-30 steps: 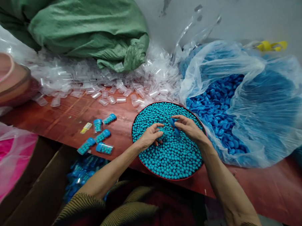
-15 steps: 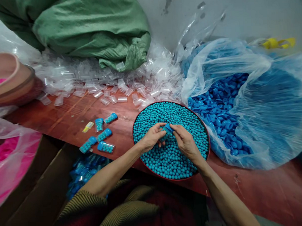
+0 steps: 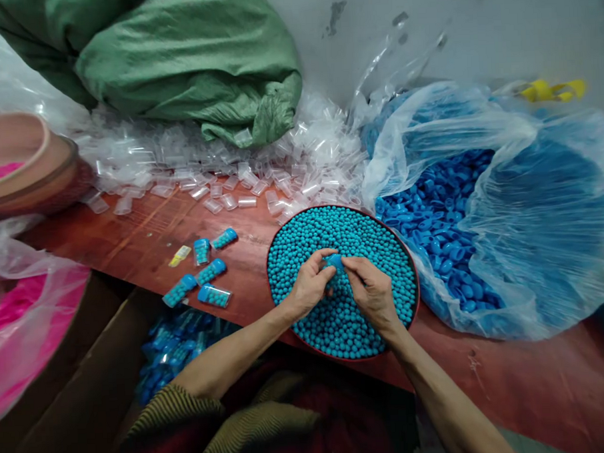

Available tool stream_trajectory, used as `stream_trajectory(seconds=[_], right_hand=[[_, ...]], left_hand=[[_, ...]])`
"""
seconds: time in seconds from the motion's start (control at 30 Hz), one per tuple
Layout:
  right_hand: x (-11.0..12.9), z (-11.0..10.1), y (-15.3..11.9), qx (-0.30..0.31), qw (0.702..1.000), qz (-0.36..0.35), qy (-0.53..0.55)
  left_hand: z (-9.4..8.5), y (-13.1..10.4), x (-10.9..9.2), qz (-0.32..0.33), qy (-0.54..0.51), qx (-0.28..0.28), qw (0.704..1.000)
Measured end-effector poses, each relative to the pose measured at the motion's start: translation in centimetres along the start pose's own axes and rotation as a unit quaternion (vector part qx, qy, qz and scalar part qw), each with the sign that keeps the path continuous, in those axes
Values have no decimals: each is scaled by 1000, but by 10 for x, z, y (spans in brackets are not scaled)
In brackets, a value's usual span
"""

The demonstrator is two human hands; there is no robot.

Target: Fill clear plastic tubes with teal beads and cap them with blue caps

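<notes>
Above a round red-rimmed tray (image 3: 418,295) full of small turquoise balls (image 3: 347,338), both hands meet at a small container with a blue cap (image 3: 335,260). My left hand (image 3: 309,285) grips the container between thumb and fingers, which hide most of its body. The fingertips of my right hand (image 3: 372,287) pinch the blue cap from the right side. Left of the tray, several clear containers with blue caps and turquoise balls (image 3: 215,296) lie on the red table (image 3: 253,245).
Clear empty tubes (image 3: 178,152) are heaped along the back under a green sack (image 3: 189,58). At right a plastic bag (image 3: 503,137) holds blue caps (image 3: 446,213). Pink bowls (image 3: 23,145) stand at left, above a box (image 3: 63,370) with pink pieces. Filled containers (image 3: 172,352) lie below the table edge.
The cap between my fingers now looks lower and more upright on the container. My right hand has shifted slightly down, and the camera view has moved a little.
</notes>
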State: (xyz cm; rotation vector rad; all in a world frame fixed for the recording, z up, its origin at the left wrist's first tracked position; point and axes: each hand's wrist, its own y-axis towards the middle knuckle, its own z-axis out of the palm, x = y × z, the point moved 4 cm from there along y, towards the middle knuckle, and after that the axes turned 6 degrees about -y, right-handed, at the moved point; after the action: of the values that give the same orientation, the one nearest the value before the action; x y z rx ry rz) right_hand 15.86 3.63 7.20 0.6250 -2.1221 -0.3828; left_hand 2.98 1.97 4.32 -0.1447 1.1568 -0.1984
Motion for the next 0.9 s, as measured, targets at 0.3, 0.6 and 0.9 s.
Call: stream_trajectory(seconds=[0.3,0.6,0.9], right_hand=[[-6,-2,-5,0,994,48,96],[-21,4,-16,7,973,155,169],[-9,4,-21,-5,976,156,151]], left_hand=[[-2,-1,-4,-3,41,30,999],[-4,-6,-3,-6,150,60,987],[-1,-12,-2,-6,124,58,991]])
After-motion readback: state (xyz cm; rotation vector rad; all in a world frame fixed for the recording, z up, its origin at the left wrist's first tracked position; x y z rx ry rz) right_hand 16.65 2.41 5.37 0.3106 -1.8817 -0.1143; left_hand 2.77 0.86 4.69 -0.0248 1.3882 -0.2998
